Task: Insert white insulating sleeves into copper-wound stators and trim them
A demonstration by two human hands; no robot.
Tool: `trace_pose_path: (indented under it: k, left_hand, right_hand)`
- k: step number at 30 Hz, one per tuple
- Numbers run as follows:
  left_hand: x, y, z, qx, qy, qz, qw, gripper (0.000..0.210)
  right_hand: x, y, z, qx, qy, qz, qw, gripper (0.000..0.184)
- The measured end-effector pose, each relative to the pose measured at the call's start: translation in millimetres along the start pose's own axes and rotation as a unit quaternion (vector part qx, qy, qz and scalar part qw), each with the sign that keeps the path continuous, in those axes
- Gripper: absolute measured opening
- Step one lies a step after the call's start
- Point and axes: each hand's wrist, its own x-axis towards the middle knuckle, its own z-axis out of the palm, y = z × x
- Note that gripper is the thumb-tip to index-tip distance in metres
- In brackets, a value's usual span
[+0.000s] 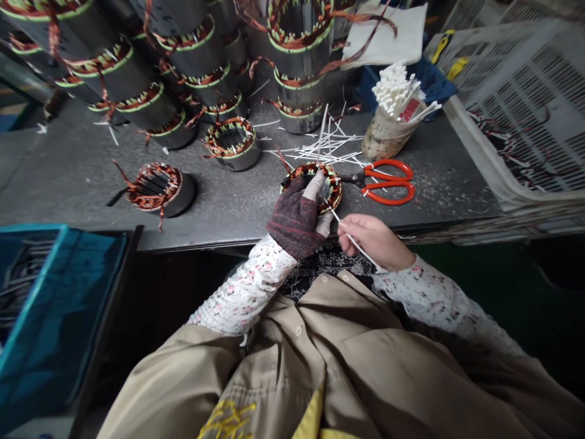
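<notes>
A motor stator [337, 194] with copper windings and green insulation lies at the front edge of the bench. My left hand [299, 213], in a dark fingerless glove with wrapped fingertips, grips it from the left and above, covering much of its ring. In my right hand [372, 238], bare, a white tie cord [351, 239] is pinched between thumb and fingers. The cord runs from the stator's near rim past the palm toward the wrist. Just right of the stator rest scissors [388, 182] with red handles. Loose white cords [326, 146] are scattered behind it.
Stacked stators [299, 79] stand along the back, and two single ones [235, 146] [159, 189] sit at left. A cup [390, 131] holds many white cords. To the right is a white slotted crate [525, 110]; a blue bin [50, 305] is at lower left.
</notes>
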Motion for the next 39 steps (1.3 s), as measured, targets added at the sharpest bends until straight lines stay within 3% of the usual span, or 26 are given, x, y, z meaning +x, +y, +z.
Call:
trace_pose_path:
  k: [4, 7, 14, 16, 20, 25, 31, 36, 39]
  left_hand:
    - [-1.0, -3.7, 1.2, 0.003, 0.015, 0.014, 1.000, 0.066]
    - [-2.8, -5.5, 3.2, -0.023, 0.010, -0.005, 1.000, 0.065]
    - [-1.4, -0.7, 10.0, -0.269, 0.008, -0.100, 0.958, 0.059]
    - [1.8, -0.8, 8.3, -0.239, 0.021, -0.099, 0.966, 0.049]
    - [7.5, -2.6, 3.6, -0.137, 0.036, -0.032, 0.989, 0.018]
    - [8.2, 0.9, 1.2, -0.103, 0.042, -0.031, 0.993, 0.018]
    - [6.3, -2.4, 3.2, -0.098, 0.041, -0.019, 0.994, 0.019]
    - [7.5, -7.3, -2.7, -0.074, -0.005, 0.022, 0.997, 0.024]
    - [9.7, -7.1, -7.4, -0.100, 0.033, 0.054, 0.993, 0.022]
  right_hand:
    - [6.8, -1.6, 6.0, -0.040, 0.063, -0.048, 0.996, 0.042]
    - [10.9, -3.5, 4.4, -0.069, 0.053, -0.073, 0.993, 0.039]
    - [18.8, 4.4, 4.6, 0.001, 0.062, -0.182, 0.981, 0.042]
    - [22.9, 5.7, 8.4, 0.016, 0.069, -0.199, 0.977, 0.045]
    - [10.7, 5.5, 7.6, 0.031, 0.057, -0.203, 0.977, 0.042]
    - [-12.1, 1.6, 0.1, -0.120, 0.111, -0.265, 0.950, 0.040]
    - [1.2, -2.3, -1.8, -0.244, 0.132, -0.278, 0.920, 0.033]
    - [11.6, -8.7, -2.3, -0.291, 0.161, -0.252, 0.909, 0.032]
    - [2.4, -20.4, -1.1, -0.296, 0.162, -0.269, 0.902, 0.023]
